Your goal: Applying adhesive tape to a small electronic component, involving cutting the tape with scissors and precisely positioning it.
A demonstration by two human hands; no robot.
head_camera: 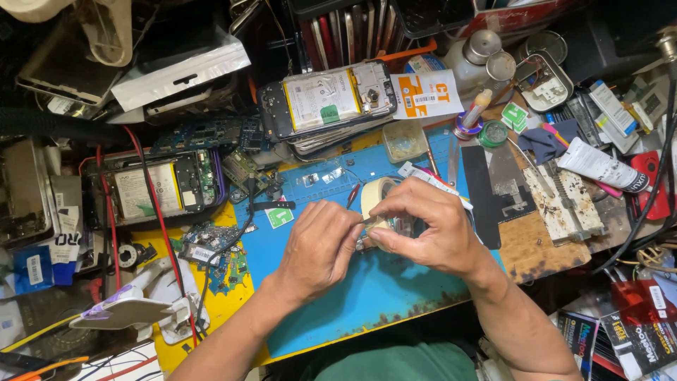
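Tape roll (pixel 376 195) (cream, ring-shaped) held between both hands (pixel 374 236).

Under both hands: bright blue rubber work mat (pixel 395 282), edge stained brown; beneath it, a yellow board (pixel 218 303). Held between left hand (pixel 317 247) and right hand (pixel 423 226): cream paper tape roll (pixel 375 194). Beyond the hands: opened black phone with white battery and green tab (pixel 326 99). Left of left hand: red wire (pixel 161 219), green circuit-board scraps (pixel 226 264). Right of right hand: white tube with black lettering (pixel 603 166)
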